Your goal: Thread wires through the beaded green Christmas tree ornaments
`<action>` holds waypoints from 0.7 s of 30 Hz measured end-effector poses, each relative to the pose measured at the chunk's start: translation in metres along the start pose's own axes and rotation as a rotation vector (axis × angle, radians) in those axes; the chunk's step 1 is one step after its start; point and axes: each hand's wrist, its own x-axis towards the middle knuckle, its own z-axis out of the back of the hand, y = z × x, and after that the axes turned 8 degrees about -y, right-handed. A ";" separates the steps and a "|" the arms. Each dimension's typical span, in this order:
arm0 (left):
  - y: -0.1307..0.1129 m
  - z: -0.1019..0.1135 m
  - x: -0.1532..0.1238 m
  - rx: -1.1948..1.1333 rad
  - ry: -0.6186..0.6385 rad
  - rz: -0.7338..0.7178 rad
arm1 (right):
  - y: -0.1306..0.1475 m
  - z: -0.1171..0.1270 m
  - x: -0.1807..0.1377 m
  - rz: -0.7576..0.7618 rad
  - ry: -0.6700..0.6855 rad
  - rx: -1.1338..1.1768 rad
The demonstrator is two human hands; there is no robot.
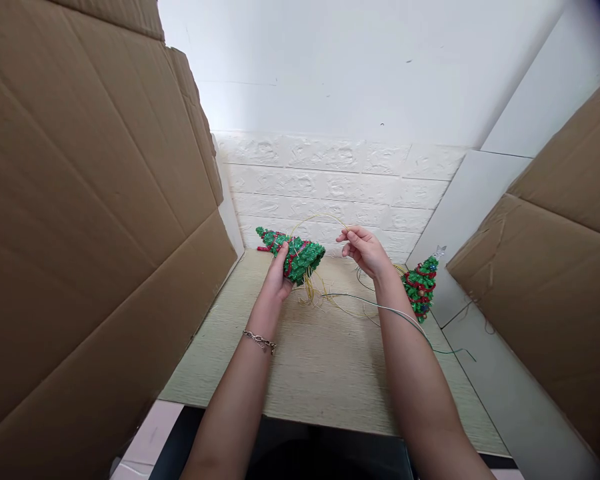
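My left hand (279, 275) is closed around a small green beaded Christmas tree (293, 252) with red trim. The tree lies on its side above the table, tip pointing left. My right hand (364, 249) pinches a thin yellow wire (316, 219) that arcs up from the tree and over to my fingers. More loose yellow strands (314, 293) hang from the tree's base. A second green and red tree (421, 285) with a clear star on top stands upright at the table's right, just beyond my right forearm.
A light wood table (320, 373) lies under my arms. Tall cardboard sheets (80, 233) wall off the left, and more cardboard (555, 267) the right. White brick-pattern wall (330, 180) at the back. A thin grey-green wire (405, 317) trails across the table.
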 end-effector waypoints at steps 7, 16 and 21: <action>0.000 0.002 0.002 0.003 0.008 0.023 | 0.002 0.009 -0.001 -0.002 0.049 0.044; -0.002 -0.001 -0.002 -0.020 -0.010 0.050 | 0.001 0.019 0.002 -0.006 0.049 0.084; -0.002 -0.001 -0.001 -0.016 -0.018 0.040 | 0.002 0.021 0.001 -0.007 0.035 0.088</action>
